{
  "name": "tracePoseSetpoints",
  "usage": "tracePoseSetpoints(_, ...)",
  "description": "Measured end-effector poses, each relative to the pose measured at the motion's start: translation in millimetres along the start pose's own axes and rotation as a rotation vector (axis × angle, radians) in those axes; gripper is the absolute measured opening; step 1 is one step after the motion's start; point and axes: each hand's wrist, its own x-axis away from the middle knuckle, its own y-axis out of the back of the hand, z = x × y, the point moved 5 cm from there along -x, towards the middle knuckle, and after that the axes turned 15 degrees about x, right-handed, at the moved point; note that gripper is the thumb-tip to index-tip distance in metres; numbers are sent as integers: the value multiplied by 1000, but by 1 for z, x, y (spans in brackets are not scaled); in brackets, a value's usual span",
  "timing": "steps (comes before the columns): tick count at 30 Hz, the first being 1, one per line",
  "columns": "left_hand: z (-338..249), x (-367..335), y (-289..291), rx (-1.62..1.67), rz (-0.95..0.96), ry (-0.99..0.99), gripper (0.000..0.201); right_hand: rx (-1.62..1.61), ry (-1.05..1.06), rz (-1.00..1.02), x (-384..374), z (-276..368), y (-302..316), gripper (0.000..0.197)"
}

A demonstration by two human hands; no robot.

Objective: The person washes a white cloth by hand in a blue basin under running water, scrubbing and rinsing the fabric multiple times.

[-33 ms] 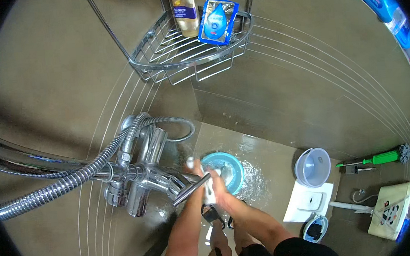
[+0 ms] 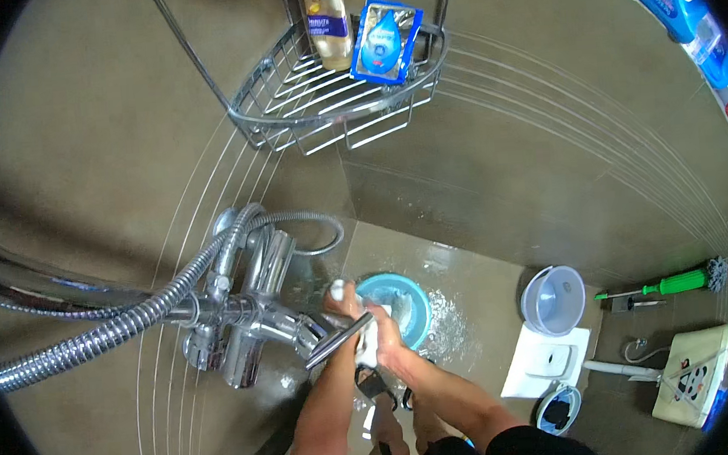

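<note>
Brown tiled walls point(image 2: 532, 189) surround a wet floor point(image 2: 476, 351), with a chrome tap point(image 2: 273, 320) jutting out near a light-blue basin point(image 2: 426, 308). Beside the basin's left rim, a person's left hand point(image 2: 342, 301) and right hand point(image 2: 388, 342) come together, closed around a white, cloth-like item point(image 2: 367, 340). The tap's lever point(image 2: 339, 341) partly hides the left hand; the basin's pale contents are hard to make out.

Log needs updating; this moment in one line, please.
left hand, right hand: white cloth between them; blue basin: on wet floor; tap lever: partly hides left hand
</note>
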Motion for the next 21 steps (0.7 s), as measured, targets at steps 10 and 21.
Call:
tracePoseSetpoints(10, 65, -22, -20, 499, 312, -11, 43, 57, 25, 113, 22, -2, 0, 49)
tracePoseSetpoints(21, 63, -46, -6, 582, 437, 29, 56, 27, -136, 162, 30, -11, -11, 48)
